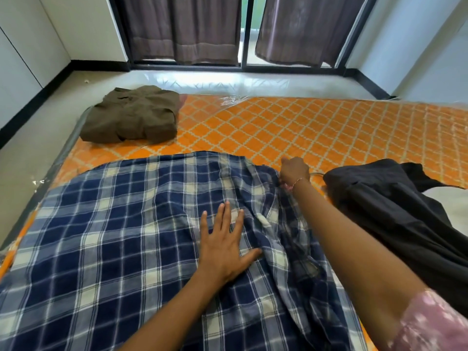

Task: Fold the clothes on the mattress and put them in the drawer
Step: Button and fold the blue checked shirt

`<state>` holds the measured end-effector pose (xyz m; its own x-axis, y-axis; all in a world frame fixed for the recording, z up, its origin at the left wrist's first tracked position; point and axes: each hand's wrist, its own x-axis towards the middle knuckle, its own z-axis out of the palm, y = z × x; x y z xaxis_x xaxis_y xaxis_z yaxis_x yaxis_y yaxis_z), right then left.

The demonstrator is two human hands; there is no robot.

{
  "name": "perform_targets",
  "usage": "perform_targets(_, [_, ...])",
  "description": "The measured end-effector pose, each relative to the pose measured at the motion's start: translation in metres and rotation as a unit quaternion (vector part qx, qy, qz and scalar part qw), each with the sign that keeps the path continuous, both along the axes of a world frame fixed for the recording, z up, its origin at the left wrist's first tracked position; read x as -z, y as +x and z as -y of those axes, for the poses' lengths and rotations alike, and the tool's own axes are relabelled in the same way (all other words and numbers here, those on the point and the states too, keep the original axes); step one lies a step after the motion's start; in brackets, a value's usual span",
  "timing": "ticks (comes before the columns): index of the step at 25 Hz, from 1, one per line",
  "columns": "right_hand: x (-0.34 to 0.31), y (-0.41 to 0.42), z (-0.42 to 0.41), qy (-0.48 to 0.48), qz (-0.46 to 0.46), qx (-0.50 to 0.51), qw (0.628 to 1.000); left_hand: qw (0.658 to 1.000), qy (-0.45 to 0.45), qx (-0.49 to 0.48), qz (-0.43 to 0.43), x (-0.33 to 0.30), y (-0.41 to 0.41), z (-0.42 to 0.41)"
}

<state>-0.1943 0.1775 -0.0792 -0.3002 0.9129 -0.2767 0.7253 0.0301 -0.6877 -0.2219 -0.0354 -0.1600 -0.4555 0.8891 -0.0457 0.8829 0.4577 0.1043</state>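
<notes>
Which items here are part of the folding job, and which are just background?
Job:
- plaid cloth, pressed flat by left hand, its edge gripped by right hand
- folded brown garment
- black garment
- orange mattress

Background:
- curtains
- floor
- white wall

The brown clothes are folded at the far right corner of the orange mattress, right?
Not quite. The head view shows the brown clothes folded at the far left corner of the orange mattress, not the right.
</notes>
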Motion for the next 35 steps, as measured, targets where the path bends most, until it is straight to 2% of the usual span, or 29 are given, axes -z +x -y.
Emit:
perform_targets(1, [0.005, 0.005, 0.015, 0.025, 0.038, 0.0, 0.999, 1.0, -0.011, 0.003, 0.025, 0.001, 0.002, -0.005])
perform_targets(3, [0.02, 0.015, 0.046, 0.063, 0.122, -0.07, 0.988, 0.998, -0.024, -0.003, 0.055, 0.002, 0.004, -0.014])
perform_targets(5, [0.028, 0.021, 0.059, 0.094, 0.152, -0.103, 0.979, 0.998, -0.027, 0.004, 0.053, 0.005, 0.005, -0.015])
perform_targets(6, [0.027, 0.022, 0.051, 0.084, 0.126, -0.066, 0.986, 0.998, -0.017, 0.009, 0.053, 0.004, 0.005, -0.013])
perform_targets(8, [0.022, 0.017, 0.026, -0.013, 0.015, 0.021, 1.0, 0.999, 0.006, 0.039, 0.021, 0.003, 0.007, -0.006])
perform_targets(9, [0.018, 0.013, 0.017, -0.055, -0.025, 0.035, 0.998, 0.998, 0.017, 0.053, 0.001, 0.003, 0.01, -0.003])
perform_targets(10, [0.019, 0.008, 0.014, -0.06, -0.027, 0.034, 0.997, 0.998, 0.025, 0.058, 0.006, 0.004, 0.013, -0.001])
perform_targets(12, [0.029, 0.003, 0.02, 0.04, 0.024, 0.014, 0.999, 0.997, 0.033, 0.066, 0.029, 0.006, 0.016, 0.0])
perform_targets(14, [0.044, 0.006, 0.03, 0.171, 0.077, -0.037, 0.981, 0.997, 0.019, 0.068, 0.043, 0.007, 0.012, -0.005])
perform_targets(16, [0.06, 0.015, 0.034, 0.245, 0.147, -0.077, 0.955, 0.995, -0.035, 0.074, 0.049, 0.008, 0.009, -0.01])
perform_targets(18, [0.062, 0.017, 0.052, 0.299, 0.155, -0.067, 0.939, 0.992, -0.051, 0.086, 0.075, -0.005, 0.002, -0.009])
perform_targets(19, [0.06, 0.017, 0.072, 0.312, 0.134, -0.092, 0.936, 0.995, -0.022, 0.066, 0.071, -0.012, -0.008, -0.002])
perform_targets(21, [0.065, 0.022, 0.119, 0.283, 0.121, -0.207, 0.929, 0.997, 0.058, -0.051, 0.004, -0.021, -0.04, 0.024])
perform_targets(23, [0.077, 0.039, 0.143, 0.202, 0.171, -0.259, 0.929, 0.977, 0.014, -0.212, -0.032, -0.023, -0.081, 0.069])
perform_targets(25, [0.087, 0.045, 0.129, 0.182, 0.205, -0.224, 0.935, 0.946, -0.073, -0.316, 0.003, -0.02, -0.114, 0.114])
perform_targets(27, [0.088, 0.04, 0.109, 0.172, 0.215, -0.186, 0.943, 0.949, -0.073, -0.304, 0.045, -0.015, -0.13, 0.135])
perform_targets(29, [0.082, 0.024, 0.106, 0.174, 0.22, -0.156, 0.947, 0.951, 0.015, -0.304, 0.056, -0.015, -0.138, 0.139])
perform_targets(30, [0.08, 0.008, 0.117, 0.194, 0.223, -0.159, 0.942, 0.935, 0.071, -0.345, 0.037, -0.02, -0.146, 0.142])
perform_targets(32, [0.074, -0.03, 0.148, 0.233, 0.205, -0.241, 0.92, 0.865, 0.125, -0.485, 0.026, -0.029, -0.169, 0.151])
perform_targets(33, [0.071, -0.052, 0.165, 0.239, 0.184, -0.303, 0.904, 0.829, 0.122, -0.542, 0.062, -0.033, -0.185, 0.157])
perform_targets(35, [0.066, -0.098, 0.196, 0.239, 0.155, -0.403, 0.87, 0.794, 0.147, -0.563, 0.177, -0.037, -0.218, 0.168])
